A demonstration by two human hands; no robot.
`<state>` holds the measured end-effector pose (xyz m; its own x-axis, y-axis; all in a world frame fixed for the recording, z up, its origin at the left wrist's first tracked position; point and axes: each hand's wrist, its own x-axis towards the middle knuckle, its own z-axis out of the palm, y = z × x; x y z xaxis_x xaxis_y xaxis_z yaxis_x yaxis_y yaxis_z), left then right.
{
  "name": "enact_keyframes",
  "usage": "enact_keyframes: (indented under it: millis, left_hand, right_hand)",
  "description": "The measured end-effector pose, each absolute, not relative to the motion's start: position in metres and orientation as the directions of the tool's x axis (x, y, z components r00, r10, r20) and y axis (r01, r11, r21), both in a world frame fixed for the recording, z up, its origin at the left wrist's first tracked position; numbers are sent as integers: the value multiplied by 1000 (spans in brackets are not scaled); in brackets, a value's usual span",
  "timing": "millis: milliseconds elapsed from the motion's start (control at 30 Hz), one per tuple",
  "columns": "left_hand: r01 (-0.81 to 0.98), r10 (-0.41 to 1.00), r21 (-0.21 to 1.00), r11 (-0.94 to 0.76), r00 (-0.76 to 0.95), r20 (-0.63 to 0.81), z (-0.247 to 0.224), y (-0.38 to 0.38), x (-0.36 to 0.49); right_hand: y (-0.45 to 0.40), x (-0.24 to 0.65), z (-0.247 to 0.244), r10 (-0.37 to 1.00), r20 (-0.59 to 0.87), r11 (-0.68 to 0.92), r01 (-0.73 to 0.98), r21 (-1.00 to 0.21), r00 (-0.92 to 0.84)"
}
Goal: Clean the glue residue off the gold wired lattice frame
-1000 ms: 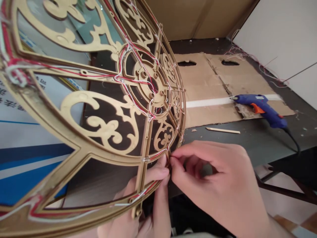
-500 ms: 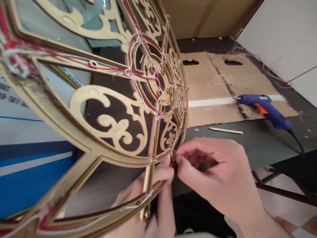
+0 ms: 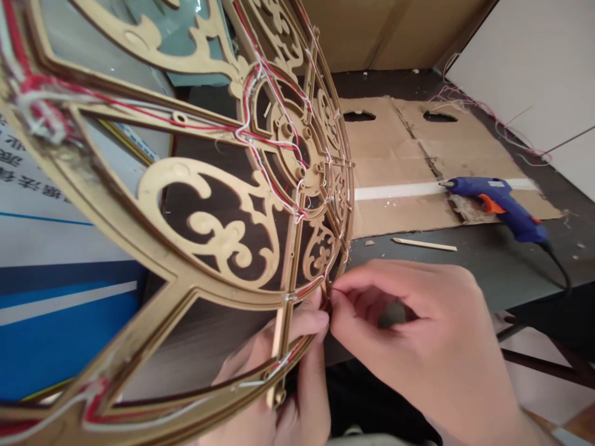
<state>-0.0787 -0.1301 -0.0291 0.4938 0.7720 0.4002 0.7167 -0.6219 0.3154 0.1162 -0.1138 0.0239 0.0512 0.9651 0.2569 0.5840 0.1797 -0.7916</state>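
Note:
A large gold openwork round frame point(image 3: 214, 241) with scroll patterns stands tilted on the left side of the view. Red and white wires point(image 3: 204, 124) run in its channels, around the centre ring and along the rim. My left hand point(image 3: 297, 359) is closed around the frame's lower rim from behind, its fingers partly covered by the frame. Right at the rim's edge, my right hand point(image 3: 409, 334) has thumb and index finger pinched together close to the left fingertips. Whatever lies between those fingertips is too small to make out, possibly a wire end.
On the dark table point(image 3: 483, 272), a blue glue gun point(image 3: 499, 201) with orange trigger lies on a flattened cardboard sheet point(image 3: 395, 148). A small wooden stick point(image 3: 424, 244) lies in front. Loose wires point(image 3: 483, 118) tangle at the back right. A blue and white printed package point(image 3: 69, 297) is at left.
The frame appears shifted slightly right in view. My right hand has turned a little and sits slightly lower, still pinching at the rim; my left hand keeps its hold.

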Motion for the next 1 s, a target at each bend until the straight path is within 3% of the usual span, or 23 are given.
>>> enact_keyframes:
  millis: [100,200,333,567,833,1000]
  left_hand:
    - [694,750,303,-653,537,386,-28,-130,-78]
    - [703,751,294,-648,525,401,-25,-129,-76]
    - [686,773,369,-626,484,411,-24,-128,-74]
    - [756,915,515,-403,315,254,-29,-140,-78]
    - [728,927,583,-360,352,132,-27,-139,-92]
    - [794,910,445,-414,357,210,-32,-146,-94]
  right_hand:
    - [-115,115,25,959,284,189,686,-703,27]
    - [-116,115,25,954,299,208,695,-688,11]
    - [-114,118,24,971,239,188,608,-771,3]
    - [-110,129,21,999,43,41,390,-920,-2]
    - [-118,137,9,964,264,246,419,-874,-17]
    - [-123,137,3,948,318,294,409,-864,-8]
